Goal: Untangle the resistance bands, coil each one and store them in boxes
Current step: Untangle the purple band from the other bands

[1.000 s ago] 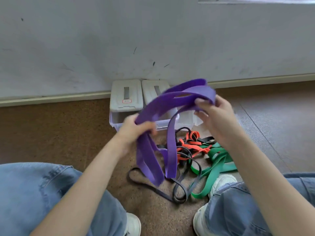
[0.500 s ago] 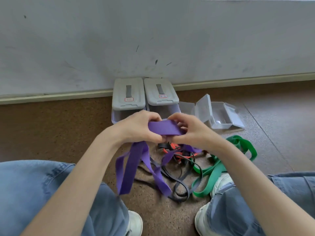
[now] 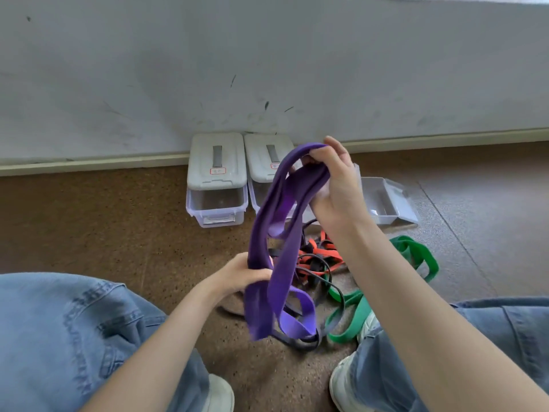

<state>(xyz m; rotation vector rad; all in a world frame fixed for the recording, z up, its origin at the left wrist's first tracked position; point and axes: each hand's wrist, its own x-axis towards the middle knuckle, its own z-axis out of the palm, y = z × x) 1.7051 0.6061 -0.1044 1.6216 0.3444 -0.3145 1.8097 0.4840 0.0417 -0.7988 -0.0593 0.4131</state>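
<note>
The right hand (image 3: 334, 185), raised just above centre frame, has its fingers curled round the gathered top of the purple band (image 3: 277, 248). The left hand (image 3: 242, 276), lower and left of centre, grips the same band partway down, and the loose loops hang blurred below it. Half a second ago both hands met at one level, pinching a short flat stretch between them; now they have drawn apart, right up and left down, so the band runs as doubled strands between them. That reads as one turn of coiling under way, not yet a finished coil. The band looks free of the pile, though its lower loops blur over the black band (image 3: 319, 264), so a snag there cannot be ruled out.

Below the hands, at centre frame, the orange band (image 3: 323, 254), the black one and the green band (image 3: 416, 257) are still knotted together on the floor (image 3: 118, 233).

Against the wall (image 3: 148, 69), two lidded boxes (image 3: 217, 179) stand side by side. An open clear box (image 3: 386, 203) lies right of centre, partly behind the right wrist. The tangle lies between the person and the boxes, so the hanging loops could drag through it on the way over.
</note>
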